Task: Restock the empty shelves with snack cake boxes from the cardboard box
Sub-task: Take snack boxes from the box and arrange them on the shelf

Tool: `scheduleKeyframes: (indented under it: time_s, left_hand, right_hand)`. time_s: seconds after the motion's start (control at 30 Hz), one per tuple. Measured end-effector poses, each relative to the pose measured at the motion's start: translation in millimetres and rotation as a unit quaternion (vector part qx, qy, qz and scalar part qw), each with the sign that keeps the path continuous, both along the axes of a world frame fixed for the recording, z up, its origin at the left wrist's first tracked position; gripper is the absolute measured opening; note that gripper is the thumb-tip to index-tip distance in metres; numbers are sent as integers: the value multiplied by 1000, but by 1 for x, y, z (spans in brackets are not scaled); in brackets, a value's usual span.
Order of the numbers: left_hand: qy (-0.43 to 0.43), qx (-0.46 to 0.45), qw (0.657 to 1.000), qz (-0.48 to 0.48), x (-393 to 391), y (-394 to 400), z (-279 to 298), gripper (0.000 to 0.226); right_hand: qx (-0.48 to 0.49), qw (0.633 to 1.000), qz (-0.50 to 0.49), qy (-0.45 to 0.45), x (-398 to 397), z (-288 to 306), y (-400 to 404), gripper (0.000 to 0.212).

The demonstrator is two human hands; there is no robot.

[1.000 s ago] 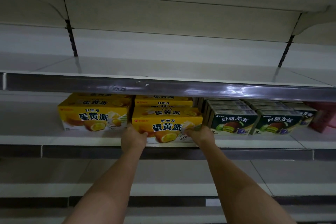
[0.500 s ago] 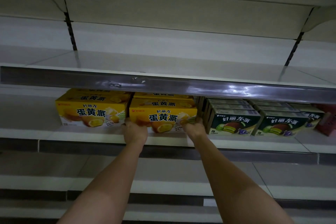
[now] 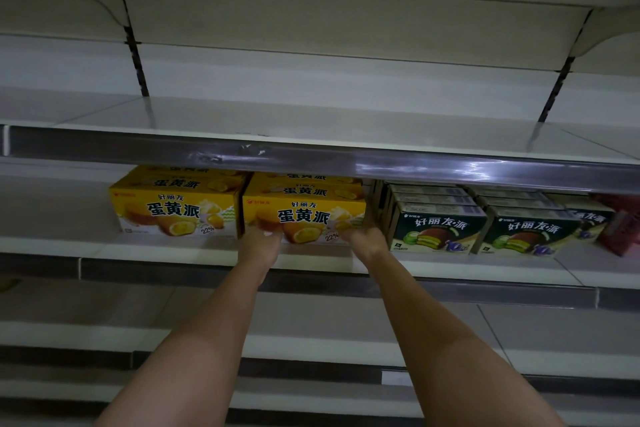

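Got my left hand (image 3: 259,242) and right hand (image 3: 367,240) fingers pressed on the front of a yellow cardboard snack cake box (image 3: 304,215), sitting on the white metal shelf (image 3: 173,248) beside green boxes (image 3: 438,229).

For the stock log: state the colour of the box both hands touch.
Yellow box, head view.

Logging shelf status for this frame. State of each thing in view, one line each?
Front yellow snack cake box: upright on middle shelf, both hands on its front.
Left yellow snack cake box: on shelf, untouched, beside the front one.
Green snack cake boxes: rows on same shelf, untouched.
Red box: far right, partly cut off.
Top shelf: nothing on it in view.
Left hand: presses the box's lower left.
Right hand: presses its lower right.
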State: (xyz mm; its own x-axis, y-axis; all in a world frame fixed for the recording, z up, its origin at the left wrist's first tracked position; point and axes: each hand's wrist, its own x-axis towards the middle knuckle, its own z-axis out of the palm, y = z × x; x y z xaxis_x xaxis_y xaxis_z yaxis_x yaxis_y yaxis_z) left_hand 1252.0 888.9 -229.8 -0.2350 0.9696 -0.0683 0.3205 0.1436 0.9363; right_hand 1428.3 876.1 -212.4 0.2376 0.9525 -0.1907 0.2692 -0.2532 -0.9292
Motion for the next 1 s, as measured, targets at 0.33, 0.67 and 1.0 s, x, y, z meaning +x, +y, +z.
scheduleKeyframes:
  time_s: [0.33, 0.67, 1.0]
  left_hand:
    - [151, 26, 988, -35, 49, -38, 3, 35]
    - [110, 108, 982, -107, 116, -85, -6, 27]
    - [156, -72, 925, -340, 154, -145, -79, 55]
  right_hand:
    - [3, 998, -47, -42, 51, -12, -43, 59]
    - [10, 980, -194, -43, 108, -23, -140, 68]
    - [-53, 939, -341, -14, 122, -82, -280, 59]
